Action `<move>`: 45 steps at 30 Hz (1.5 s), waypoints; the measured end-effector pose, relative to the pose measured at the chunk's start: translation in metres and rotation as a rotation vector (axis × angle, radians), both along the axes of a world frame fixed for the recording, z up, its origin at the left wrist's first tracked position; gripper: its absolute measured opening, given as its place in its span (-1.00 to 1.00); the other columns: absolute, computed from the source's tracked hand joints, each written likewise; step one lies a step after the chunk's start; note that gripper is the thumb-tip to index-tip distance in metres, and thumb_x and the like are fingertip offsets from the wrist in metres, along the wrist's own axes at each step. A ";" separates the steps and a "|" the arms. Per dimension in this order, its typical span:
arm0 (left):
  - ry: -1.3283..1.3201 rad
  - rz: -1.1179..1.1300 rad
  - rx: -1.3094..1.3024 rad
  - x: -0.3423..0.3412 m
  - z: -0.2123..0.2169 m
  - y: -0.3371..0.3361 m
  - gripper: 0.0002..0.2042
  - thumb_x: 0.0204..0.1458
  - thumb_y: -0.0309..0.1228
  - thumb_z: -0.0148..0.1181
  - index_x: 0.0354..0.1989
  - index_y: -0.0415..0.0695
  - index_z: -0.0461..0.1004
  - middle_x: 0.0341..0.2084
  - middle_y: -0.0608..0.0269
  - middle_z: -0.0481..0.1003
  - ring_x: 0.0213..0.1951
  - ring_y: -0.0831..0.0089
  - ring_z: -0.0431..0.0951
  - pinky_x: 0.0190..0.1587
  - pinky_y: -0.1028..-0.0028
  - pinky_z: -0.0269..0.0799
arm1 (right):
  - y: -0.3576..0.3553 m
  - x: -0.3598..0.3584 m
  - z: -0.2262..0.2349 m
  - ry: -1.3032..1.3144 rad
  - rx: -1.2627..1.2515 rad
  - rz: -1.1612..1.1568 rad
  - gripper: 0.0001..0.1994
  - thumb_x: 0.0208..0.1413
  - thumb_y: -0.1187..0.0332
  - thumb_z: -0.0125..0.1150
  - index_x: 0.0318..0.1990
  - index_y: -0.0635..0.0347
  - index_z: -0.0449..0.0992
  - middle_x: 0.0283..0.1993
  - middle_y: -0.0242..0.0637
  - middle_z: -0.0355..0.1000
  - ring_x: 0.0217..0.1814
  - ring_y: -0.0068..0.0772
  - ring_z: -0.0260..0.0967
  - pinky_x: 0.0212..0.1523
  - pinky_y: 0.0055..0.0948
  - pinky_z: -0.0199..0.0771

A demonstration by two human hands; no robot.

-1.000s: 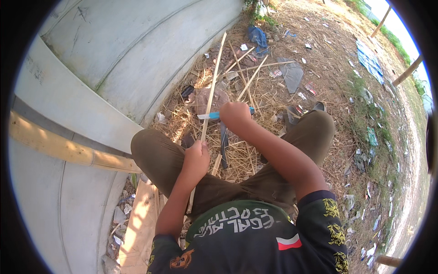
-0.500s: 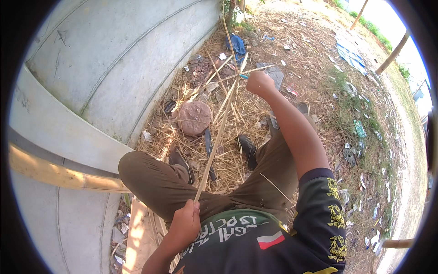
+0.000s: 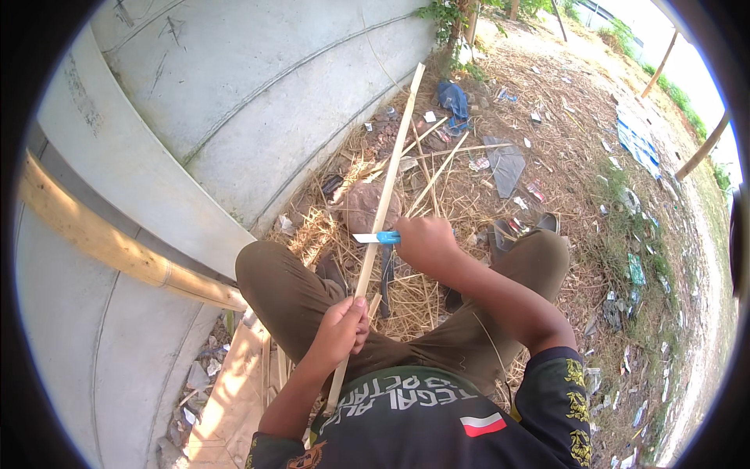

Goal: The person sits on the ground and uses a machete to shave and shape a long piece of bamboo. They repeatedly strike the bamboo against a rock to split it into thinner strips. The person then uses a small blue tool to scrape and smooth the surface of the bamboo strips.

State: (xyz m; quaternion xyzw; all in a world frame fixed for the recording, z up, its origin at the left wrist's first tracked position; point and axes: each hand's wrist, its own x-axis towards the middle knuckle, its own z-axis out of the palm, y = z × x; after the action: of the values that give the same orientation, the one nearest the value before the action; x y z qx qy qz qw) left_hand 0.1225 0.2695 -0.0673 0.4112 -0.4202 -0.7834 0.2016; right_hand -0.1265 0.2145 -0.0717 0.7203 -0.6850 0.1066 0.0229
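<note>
My left hand (image 3: pixel 341 330) is closed round a long pale bamboo strip (image 3: pixel 391 176), which slants from my lap up and away toward the wall. In my right hand (image 3: pixel 427 244) is a blue utility knife (image 3: pixel 387 237) with its blade out to the left. The blade lies across the strip, a little beyond my left hand. Behind the strip sits a round brown block (image 3: pixel 361 205), partly covered by it. A dark long blade (image 3: pixel 387 285) lies on the ground between my legs.
A grey concrete wall (image 3: pixel 273 102) rises on the left, with a bamboo pole (image 3: pixel 117 242) along it. Loose bamboo strips (image 3: pixel 437 178) and shavings cover the ground ahead. Beyond lie a blue plastic bag (image 3: pixel 453 102) and a grey sheet (image 3: pixel 506 168). Litter is scattered on the right.
My right hand with the knife has come back from far along the strip toward my body. My left hand has moved slightly up and right with the strip. The view has shifted.
</note>
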 end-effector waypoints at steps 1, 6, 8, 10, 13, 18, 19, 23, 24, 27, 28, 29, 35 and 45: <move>0.062 0.014 0.030 -0.001 0.001 -0.002 -0.69 0.44 -0.14 -0.13 -0.36 -0.02 0.21 -0.64 0.52 0.07 -0.69 0.72 0.02 -0.68 0.63 -0.12 | 0.006 0.007 0.000 -0.010 -0.048 0.023 -0.88 0.04 0.34 0.18 -0.48 0.11 0.50 -0.58 -0.22 0.54 -0.56 -0.14 0.58 -0.55 -0.23 0.54; 0.097 0.067 0.002 -0.016 0.016 0.004 -0.68 0.44 -0.13 -0.13 -0.37 -0.03 0.20 -0.66 0.51 0.07 -0.70 0.71 0.03 -0.71 0.61 -0.12 | 0.015 0.006 0.005 -0.036 -0.170 0.017 -0.87 0.00 0.37 0.21 -0.52 0.11 0.41 -0.64 -0.25 0.48 -0.61 -0.19 0.55 -0.61 -0.25 0.49; 0.072 0.087 -0.026 -0.024 0.018 0.008 -0.67 0.44 -0.12 -0.13 -0.37 -0.03 0.20 -0.66 0.51 0.07 -0.70 0.71 0.04 -0.71 0.60 -0.11 | 0.005 0.004 0.000 -0.001 -0.176 -0.043 -0.87 -0.01 0.39 0.22 -0.52 0.13 0.42 -0.63 -0.24 0.50 -0.59 -0.17 0.57 -0.60 -0.26 0.51; 0.046 0.126 -0.052 -0.029 0.021 0.010 -0.66 0.44 -0.12 -0.13 -0.38 -0.03 0.20 -0.67 0.51 0.07 -0.70 0.71 0.06 -0.71 0.60 -0.08 | -0.012 -0.001 0.007 0.008 -0.145 -0.172 -0.90 0.01 0.41 0.22 -0.49 0.17 0.50 -0.58 -0.20 0.55 -0.52 -0.16 0.61 -0.54 -0.26 0.56; -0.010 0.017 -0.054 -0.032 0.028 0.029 -0.65 0.44 -0.12 -0.12 -0.39 -0.03 0.20 -0.67 0.50 0.08 -0.71 0.70 0.08 -0.70 0.59 -0.05 | -0.049 -0.042 0.027 -0.048 -0.042 -0.465 -0.86 0.08 0.40 0.21 -0.36 0.21 0.67 -0.42 -0.09 0.62 -0.31 -0.11 0.67 -0.38 -0.24 0.64; -0.025 -0.156 -0.057 -0.026 0.022 0.035 -0.66 0.44 -0.14 -0.14 -0.40 -0.03 0.20 -0.67 0.51 0.06 -0.71 0.70 0.06 -0.69 0.58 -0.06 | -0.075 -0.147 0.045 -0.061 -0.068 -0.611 -0.82 0.10 0.35 0.21 -0.31 0.21 0.71 -0.36 -0.05 0.64 -0.25 -0.01 0.66 -0.33 -0.22 0.64; 0.006 -0.155 -0.009 -0.027 0.021 0.030 -0.66 0.44 -0.14 -0.14 -0.40 -0.03 0.20 -0.67 0.51 0.05 -0.71 0.70 0.05 -0.69 0.58 -0.06 | -0.070 -0.146 0.041 -0.123 -0.175 -0.610 -0.82 0.09 0.33 0.22 -0.35 0.20 0.70 -0.38 -0.07 0.63 -0.30 -0.03 0.66 -0.34 -0.20 0.63; 0.093 -0.088 0.014 -0.028 0.018 0.007 -0.66 0.44 -0.13 -0.14 -0.39 -0.03 0.20 -0.68 0.52 0.03 -0.72 0.70 0.01 -0.69 0.58 -0.08 | -0.015 -0.064 0.038 -0.026 -0.115 -0.230 -0.84 0.10 0.32 0.18 -0.41 0.19 0.57 -0.53 -0.14 0.56 -0.45 -0.01 0.61 -0.41 -0.11 0.60; 0.069 -0.084 -0.013 -0.028 0.020 0.005 -0.66 0.45 -0.13 -0.15 -0.39 -0.03 0.21 -0.68 0.51 0.04 -0.72 0.70 0.01 -0.70 0.58 -0.08 | -0.002 -0.050 0.033 -0.032 -0.096 -0.189 -0.84 0.09 0.32 0.18 -0.42 0.19 0.56 -0.54 -0.13 0.56 -0.46 -0.02 0.61 -0.42 -0.11 0.60; -0.004 -0.101 -0.089 -0.026 0.030 0.007 -0.65 0.45 -0.14 -0.15 -0.39 -0.05 0.21 -0.68 0.51 0.05 -0.72 0.70 0.02 -0.70 0.59 -0.08 | 0.019 -0.038 0.034 -0.048 -0.080 -0.171 -0.85 0.08 0.33 0.18 -0.45 0.19 0.52 -0.55 -0.13 0.55 -0.48 -0.03 0.60 -0.44 -0.12 0.59; -0.027 -0.106 -0.113 -0.024 0.033 0.010 -0.65 0.45 -0.14 -0.15 -0.40 -0.06 0.21 -0.68 0.50 0.05 -0.72 0.70 0.03 -0.70 0.59 -0.08 | 0.013 -0.046 0.041 -0.051 -0.106 -0.216 -0.86 0.07 0.35 0.18 -0.46 0.19 0.52 -0.55 -0.13 0.55 -0.48 -0.04 0.61 -0.45 -0.13 0.59; -0.045 -0.119 -0.139 -0.024 0.036 0.012 -0.64 0.45 -0.15 -0.16 -0.40 -0.07 0.21 -0.69 0.50 0.06 -0.72 0.70 0.03 -0.70 0.60 -0.08 | 0.008 -0.056 0.047 -0.050 -0.134 -0.269 -0.86 0.06 0.36 0.19 -0.47 0.19 0.51 -0.55 -0.13 0.55 -0.49 -0.04 0.61 -0.45 -0.14 0.60; -0.122 -0.153 -0.355 -0.015 0.044 0.024 -0.61 0.44 -0.14 -0.12 -0.45 -0.10 0.21 -0.69 0.46 0.11 -0.71 0.68 0.10 -0.69 0.58 0.00 | -0.049 -0.123 0.077 -0.017 -0.188 -0.584 -0.89 0.07 0.41 0.18 -0.39 0.19 0.62 -0.42 -0.09 0.62 -0.34 -0.08 0.66 -0.42 -0.21 0.62; 0.053 -0.113 -0.121 0.000 0.024 0.007 -0.66 0.44 -0.16 -0.12 -0.39 -0.08 0.22 -0.70 0.46 0.05 -0.71 0.66 0.07 -0.69 0.55 -0.05 | -0.033 -0.071 0.066 -0.068 -0.255 -0.267 -0.88 0.08 0.34 0.18 -0.43 0.12 0.57 -0.50 -0.14 0.58 -0.42 -0.09 0.63 -0.41 -0.16 0.61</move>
State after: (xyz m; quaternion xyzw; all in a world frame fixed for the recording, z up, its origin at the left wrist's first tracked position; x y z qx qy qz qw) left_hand 0.1226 0.2765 -0.0431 0.3533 -0.4837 -0.7773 0.1924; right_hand -0.1978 0.1817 -0.0057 0.6102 -0.7558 0.2131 0.1048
